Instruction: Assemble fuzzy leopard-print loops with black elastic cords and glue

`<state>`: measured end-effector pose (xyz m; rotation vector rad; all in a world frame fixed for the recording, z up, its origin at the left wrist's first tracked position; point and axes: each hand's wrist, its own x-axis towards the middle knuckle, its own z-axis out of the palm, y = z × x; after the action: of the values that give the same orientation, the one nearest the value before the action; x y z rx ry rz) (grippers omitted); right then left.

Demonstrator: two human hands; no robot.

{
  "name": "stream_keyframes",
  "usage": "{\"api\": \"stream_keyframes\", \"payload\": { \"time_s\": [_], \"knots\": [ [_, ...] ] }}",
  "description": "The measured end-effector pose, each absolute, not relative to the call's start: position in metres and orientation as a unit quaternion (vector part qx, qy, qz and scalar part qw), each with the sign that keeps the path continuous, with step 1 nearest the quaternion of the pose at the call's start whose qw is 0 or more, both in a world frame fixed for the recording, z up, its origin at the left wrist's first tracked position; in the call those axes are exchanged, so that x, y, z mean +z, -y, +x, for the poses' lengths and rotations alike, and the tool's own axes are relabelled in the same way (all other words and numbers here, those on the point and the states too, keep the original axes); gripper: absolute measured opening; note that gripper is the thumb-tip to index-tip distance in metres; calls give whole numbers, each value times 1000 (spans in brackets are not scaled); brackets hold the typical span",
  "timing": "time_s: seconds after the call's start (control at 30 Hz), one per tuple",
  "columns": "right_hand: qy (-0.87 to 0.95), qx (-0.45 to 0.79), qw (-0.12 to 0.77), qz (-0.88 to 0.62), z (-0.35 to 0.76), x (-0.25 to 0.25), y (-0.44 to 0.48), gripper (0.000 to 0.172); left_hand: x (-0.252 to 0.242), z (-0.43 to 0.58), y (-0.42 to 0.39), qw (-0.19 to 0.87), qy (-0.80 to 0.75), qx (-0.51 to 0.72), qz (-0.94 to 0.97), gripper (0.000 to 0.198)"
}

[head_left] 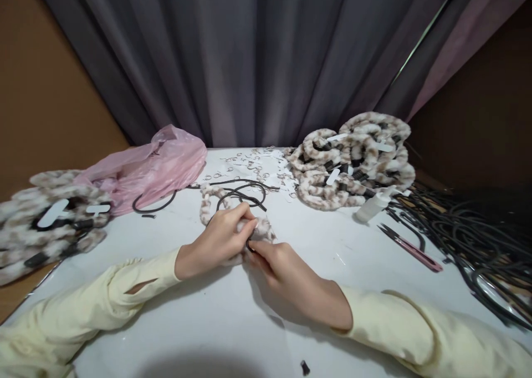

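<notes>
At the middle of the white table, my left hand (224,234) and my right hand (286,272) are close together, both with fingers pinched. Between them runs a short stretch of black cord (249,241), gripped by the fingertips of both. A fluffy white and brown tube (263,229) lies around and beneath my fingers, partly hidden by them. Its other side (205,206) curves up behind my left hand. Loops of thin black cord (245,185) rest on the table just beyond.
Fluffy tube pieces are piled at left (87,231) and right (353,162). A pink plastic bag (166,162), small rings (257,170), a bottle (372,206), pink-handled snips (411,249) and tangled black cords (477,239) surround the work. A black scrap (305,367) lies near the front.
</notes>
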<state>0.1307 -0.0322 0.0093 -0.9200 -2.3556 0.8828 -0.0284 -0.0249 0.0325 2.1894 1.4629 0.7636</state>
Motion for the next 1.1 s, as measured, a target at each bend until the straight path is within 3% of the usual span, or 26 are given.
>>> {"api": "stream_keyframes", "payload": {
  "time_s": [0.2, 0.43, 0.6, 0.73, 0.87, 1.03, 1.1],
  "knots": [
    [863, 261, 261, -345, 146, 31, 13, 24, 31, -28, 28, 163, -453, 264, 836, 15],
    [916, 140, 177, -332, 161, 49, -1, 35, 33, -30, 35, 131, -318, 221, 913, 17],
    [936, 163, 135, -281, 165, 50, -7, 36, 32, -31, 36, 188, -326, 210, 902, 10],
    [937, 189, 143, -256, 168, 52, -10, 30, 33, -32, 36, 199, -312, 206, 906, 18],
    [923, 189, 179, -285, 166, 53, -7, 25, 32, -32, 36, 201, -262, 184, 926, 19],
    [869, 119, 340, -339, 159, 51, -5, 22, 31, -27, 41, 173, -270, 195, 927, 18],
    [856, 145, 370, -331, 159, 50, -5, 23, 30, -24, 42, 156, -264, 202, 930, 20]
  ]
}}
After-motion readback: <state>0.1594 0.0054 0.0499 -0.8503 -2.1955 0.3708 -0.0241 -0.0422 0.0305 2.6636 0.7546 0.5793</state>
